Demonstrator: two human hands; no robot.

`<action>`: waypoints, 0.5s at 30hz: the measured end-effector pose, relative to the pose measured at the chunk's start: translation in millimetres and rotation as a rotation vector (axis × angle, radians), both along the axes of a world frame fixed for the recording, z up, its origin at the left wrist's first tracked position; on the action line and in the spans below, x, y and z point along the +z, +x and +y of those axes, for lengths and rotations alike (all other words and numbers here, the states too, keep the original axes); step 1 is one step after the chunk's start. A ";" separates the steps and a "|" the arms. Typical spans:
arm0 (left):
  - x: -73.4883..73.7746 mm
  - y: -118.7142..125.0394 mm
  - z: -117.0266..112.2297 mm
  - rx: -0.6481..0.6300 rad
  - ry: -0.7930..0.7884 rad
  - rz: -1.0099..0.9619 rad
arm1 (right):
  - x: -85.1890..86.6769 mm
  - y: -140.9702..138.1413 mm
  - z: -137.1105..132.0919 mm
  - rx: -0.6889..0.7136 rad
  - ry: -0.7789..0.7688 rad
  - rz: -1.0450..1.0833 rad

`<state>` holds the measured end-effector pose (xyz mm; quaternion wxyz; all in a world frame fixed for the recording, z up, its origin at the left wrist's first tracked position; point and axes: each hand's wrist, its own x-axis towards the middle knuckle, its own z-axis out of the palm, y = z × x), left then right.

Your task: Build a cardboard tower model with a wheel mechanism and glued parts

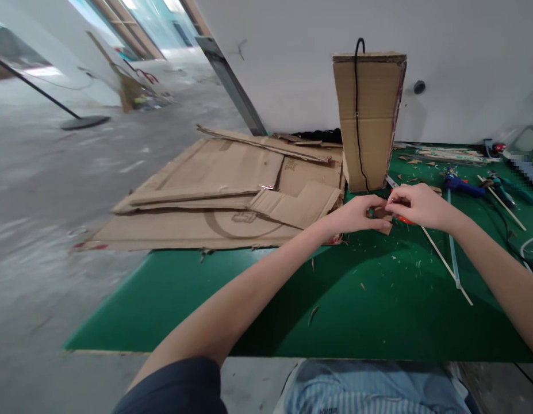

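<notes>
My left hand point(361, 213) curls its thumb and fingers around a small piece of cardboard point(384, 228) low over the green table. Right beside it, my right hand point(425, 206) is closed in a pinch, its fingertips against the left fingers; what they pinch is too small to make out. Partly under the right hand lie red-handled scissors point(406, 221), with a bit of blade showing behind. Just beyond both hands stands a tall cardboard box point(378, 121), upright, with a black cord point(357, 115) running down its front.
Flattened cardboard sheets point(214, 172) cover the table's back left. On the right lie a blue glue gun point(464, 185) with a glue stick, a thin wooden stick point(443, 261), pliers point(505, 190) and a cable. Several thin sticks point(447, 154) lie along the white wall. Scraps dot the green table point(292, 310).
</notes>
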<state>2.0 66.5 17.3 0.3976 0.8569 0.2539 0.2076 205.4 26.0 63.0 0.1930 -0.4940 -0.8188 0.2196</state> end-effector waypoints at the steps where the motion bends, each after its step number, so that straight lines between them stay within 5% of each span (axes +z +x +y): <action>1: 1.7 -2.3 1.1 -0.022 -0.032 -0.007 | 2.0 1.1 -0.2 0.003 -0.009 -0.005; 5: 10.1 -13.9 5.7 -0.108 -0.112 0.079 | 10.3 7.5 -1.3 0.040 -0.050 -0.033; 11: -5.7 -11.8 8.4 -0.088 0.217 0.385 | 10.1 7.7 -0.6 0.086 -0.049 -0.032; 15: -6.9 -10.5 9.1 -0.075 0.192 0.329 | 7.4 3.5 -0.6 0.132 -0.068 -0.011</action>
